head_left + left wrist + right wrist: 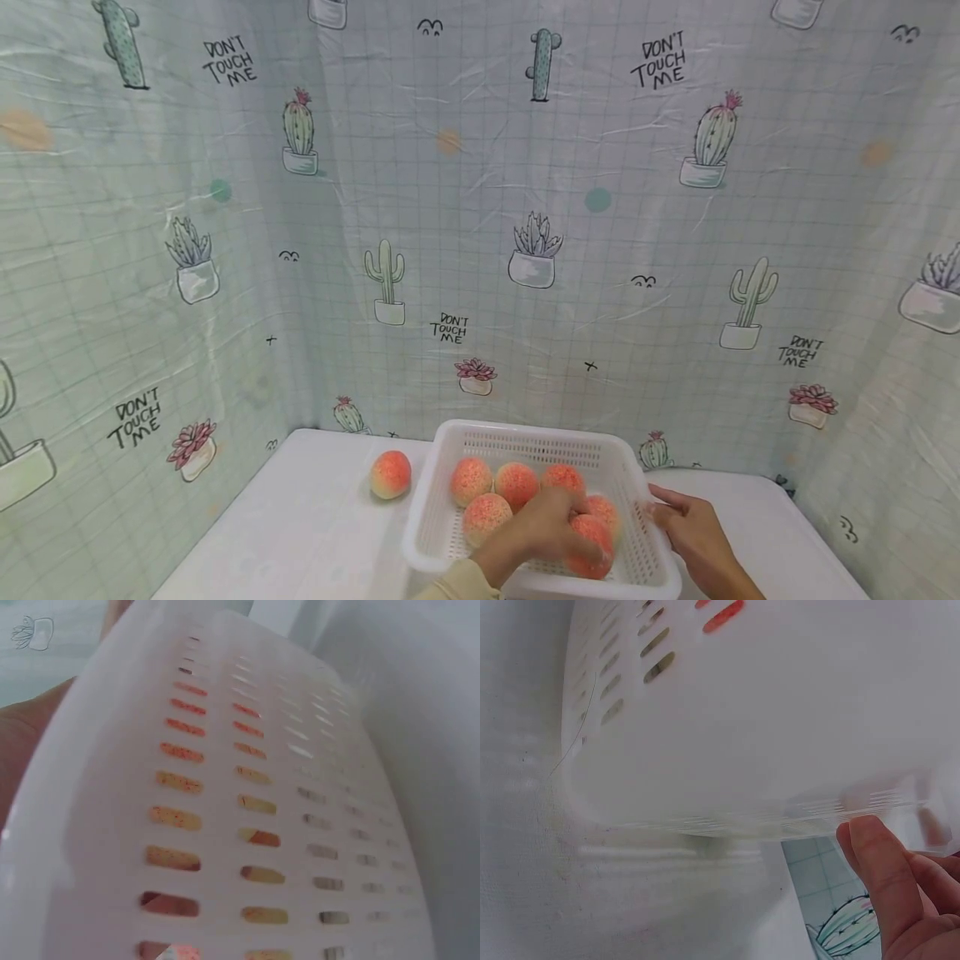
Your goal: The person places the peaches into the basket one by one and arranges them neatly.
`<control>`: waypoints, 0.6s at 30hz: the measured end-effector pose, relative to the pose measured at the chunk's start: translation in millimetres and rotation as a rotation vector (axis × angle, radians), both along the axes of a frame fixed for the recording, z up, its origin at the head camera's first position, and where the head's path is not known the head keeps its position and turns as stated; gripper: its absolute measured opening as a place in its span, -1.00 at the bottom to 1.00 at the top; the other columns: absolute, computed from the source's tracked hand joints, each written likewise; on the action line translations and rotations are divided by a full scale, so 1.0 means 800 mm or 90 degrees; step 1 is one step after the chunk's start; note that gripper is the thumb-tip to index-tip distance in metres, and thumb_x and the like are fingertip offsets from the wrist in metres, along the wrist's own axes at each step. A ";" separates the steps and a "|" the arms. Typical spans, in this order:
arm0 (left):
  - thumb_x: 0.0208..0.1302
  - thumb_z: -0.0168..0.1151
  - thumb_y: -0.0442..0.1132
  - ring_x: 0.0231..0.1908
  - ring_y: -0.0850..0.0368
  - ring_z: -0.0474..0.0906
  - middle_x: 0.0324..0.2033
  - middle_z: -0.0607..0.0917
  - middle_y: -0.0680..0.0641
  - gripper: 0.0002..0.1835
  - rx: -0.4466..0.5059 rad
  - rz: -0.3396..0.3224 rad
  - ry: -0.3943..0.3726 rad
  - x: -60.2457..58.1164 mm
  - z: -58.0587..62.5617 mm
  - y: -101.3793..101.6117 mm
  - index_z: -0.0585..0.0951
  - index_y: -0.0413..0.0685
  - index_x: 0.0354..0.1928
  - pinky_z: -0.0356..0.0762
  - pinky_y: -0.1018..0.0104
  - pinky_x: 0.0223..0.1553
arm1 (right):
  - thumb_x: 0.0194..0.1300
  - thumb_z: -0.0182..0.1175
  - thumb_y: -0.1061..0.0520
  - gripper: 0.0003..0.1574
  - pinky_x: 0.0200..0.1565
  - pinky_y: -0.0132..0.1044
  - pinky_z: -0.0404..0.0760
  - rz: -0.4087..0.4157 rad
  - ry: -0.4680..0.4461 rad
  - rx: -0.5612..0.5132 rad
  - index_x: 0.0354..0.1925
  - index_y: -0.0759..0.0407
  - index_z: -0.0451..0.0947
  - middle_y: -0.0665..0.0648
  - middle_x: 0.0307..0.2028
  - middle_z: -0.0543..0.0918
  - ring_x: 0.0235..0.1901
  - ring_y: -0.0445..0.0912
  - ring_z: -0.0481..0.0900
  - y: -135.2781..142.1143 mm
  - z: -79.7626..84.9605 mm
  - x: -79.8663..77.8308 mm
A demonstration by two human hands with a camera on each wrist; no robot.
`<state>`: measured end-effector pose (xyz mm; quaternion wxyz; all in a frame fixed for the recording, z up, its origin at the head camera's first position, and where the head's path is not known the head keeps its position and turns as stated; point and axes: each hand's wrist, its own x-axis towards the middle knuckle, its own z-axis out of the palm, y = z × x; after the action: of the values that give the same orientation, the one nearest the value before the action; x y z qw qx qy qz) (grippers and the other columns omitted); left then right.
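A white slotted plastic basket (525, 435) stands on the white table and holds several peaches, orange-red fading to pale yellow. My left hand (543, 525) reaches over the front rim into it, fingers bent around a peach (590, 550) at the front right. Beside that fruit lie another peach (603, 512) and, further left, a paler peach (487, 518). At the basket's right side, my right hand (696, 533) pinches the rim; the right wrist view shows its thumb (881, 862) against the edge. Slots in the basket wall (217, 825) fill the left wrist view, with peaches behind them.
One peach (391, 474) sits on the table (315, 517), left of the basket. A cactus-print sheet (487, 250) hangs behind the table and along both sides, close to the basket's back edge.
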<state>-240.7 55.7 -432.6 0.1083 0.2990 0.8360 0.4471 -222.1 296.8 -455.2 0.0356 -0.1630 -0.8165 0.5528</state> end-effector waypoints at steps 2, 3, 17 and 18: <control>-0.14 0.67 -0.18 -0.55 0.33 0.37 -0.60 0.51 0.23 -0.71 -0.022 0.022 0.001 0.002 -0.002 0.003 0.66 0.15 -0.47 0.44 0.46 -0.49 | 0.48 0.22 0.16 -0.28 0.03 0.10 0.76 0.002 -0.001 0.000 0.46 0.44 0.29 0.52 0.41 0.39 0.07 0.24 0.74 0.001 0.000 0.000; -0.15 0.68 -0.17 -0.55 0.32 0.39 -0.59 0.53 0.23 -0.72 -0.030 0.030 0.000 0.002 -0.003 0.005 0.68 0.16 -0.45 0.47 0.45 -0.47 | 0.48 0.22 0.16 -0.27 0.03 0.10 0.76 0.003 -0.001 -0.001 0.46 0.44 0.28 0.53 0.41 0.39 0.06 0.23 0.74 0.001 0.000 0.000; -0.07 0.68 -0.08 -0.56 0.29 0.36 -0.62 0.51 0.19 -0.76 -0.115 0.024 0.039 0.009 -0.012 0.019 0.74 0.08 -0.47 0.42 0.43 -0.53 | 0.50 0.19 0.18 -0.29 -0.01 0.06 0.79 0.012 0.003 -0.016 0.46 0.46 0.28 0.53 0.39 0.42 0.02 0.13 0.76 0.004 -0.001 -0.001; -0.08 0.68 -0.09 -0.56 0.29 0.36 -0.62 0.51 0.19 -0.75 -0.120 0.025 0.042 0.009 -0.012 0.020 0.71 0.08 -0.50 0.42 0.44 -0.53 | 0.50 0.20 0.18 -0.29 -0.01 0.06 0.79 0.014 0.004 -0.015 0.46 0.46 0.28 0.54 0.38 0.42 0.02 0.13 0.76 0.004 -0.002 -0.001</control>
<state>-233.1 72.0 -442.6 0.0992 0.2854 0.8832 0.3586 -222.9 300.0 -456.4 0.0302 -0.1529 -0.8115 0.5631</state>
